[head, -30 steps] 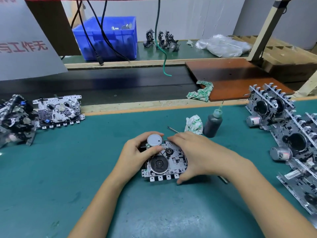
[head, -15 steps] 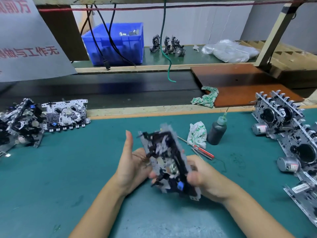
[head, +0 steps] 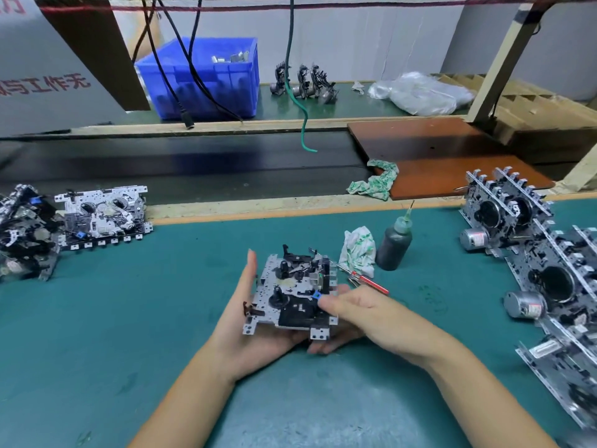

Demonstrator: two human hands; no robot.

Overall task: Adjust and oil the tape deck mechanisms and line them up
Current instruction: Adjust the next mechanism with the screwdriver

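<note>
The tape deck mechanism (head: 292,294), held above the tabletop (head: 135,318), lies in the left hand (head: 255,331) with its grip relaxed underneath, while the right hand (head: 358,310) apparently pinches its edge; stiff, light, with fragile levers, best held by the plate's rim.

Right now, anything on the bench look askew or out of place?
Mostly tidy. The left pile of mechanisms is a tangled heap, unlike the leaning row on the right. A red-handled screwdriver lies loose by the oil bottle. No spill visible.
</note>
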